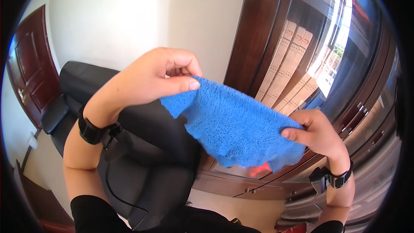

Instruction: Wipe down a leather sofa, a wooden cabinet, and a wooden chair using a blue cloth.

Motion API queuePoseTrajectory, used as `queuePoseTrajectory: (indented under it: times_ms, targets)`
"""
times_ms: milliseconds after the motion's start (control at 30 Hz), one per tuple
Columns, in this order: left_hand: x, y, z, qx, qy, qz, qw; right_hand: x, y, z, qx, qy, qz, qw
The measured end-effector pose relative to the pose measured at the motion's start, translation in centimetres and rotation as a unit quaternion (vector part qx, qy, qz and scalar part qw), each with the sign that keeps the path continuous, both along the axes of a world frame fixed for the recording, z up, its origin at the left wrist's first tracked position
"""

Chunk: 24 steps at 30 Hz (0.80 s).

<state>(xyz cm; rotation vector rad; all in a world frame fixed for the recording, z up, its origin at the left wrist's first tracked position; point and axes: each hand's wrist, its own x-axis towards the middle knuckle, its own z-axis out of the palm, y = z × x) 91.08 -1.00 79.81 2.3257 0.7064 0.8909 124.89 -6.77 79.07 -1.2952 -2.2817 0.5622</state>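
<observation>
A fluffy blue microfibre cloth [239, 123] is stretched between my two hands in mid-air. My left hand [161, 74] pinches its upper left edge between thumb and fingers, and a short corner hangs below that hand. At the upper right edge, my right hand [313, 131] grips the cloth with the thumb on the near face. The top edge slopes down to the right. Below it the cloth drapes loosely, its lower edge wavy. Each wrist wears a black strap with a small device; a thin cable runs from the left one.
Behind the left arm stands a black leather sofa [155, 155]. A dark wood cabinet [258, 29] with glass doors rises behind the cloth, with several file boxes [288, 64] inside. A brown door [30, 64] is at far left. Grey curtain fabric [365, 187] hangs at lower right.
</observation>
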Motion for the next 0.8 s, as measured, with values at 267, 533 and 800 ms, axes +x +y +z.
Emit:
queuePoseTrajectory:
  times_ms: [267,533,800]
  targets:
    - [-0.8,0.7,1.5,0.013,0.017,0.027,0.999,4.7,-0.4,0.3,-0.057,0.193,-0.036,0.979]
    - [0.5,-0.6,1.2,-0.039,-0.005,0.004,0.999,6.0,-1.5,0.7,-0.041,0.253,-0.012,0.967]
    - [0.1,-1.1,0.4,0.058,0.088,-0.013,0.994,6.0,-1.6,1.0,0.063,0.241,-0.010,0.968]
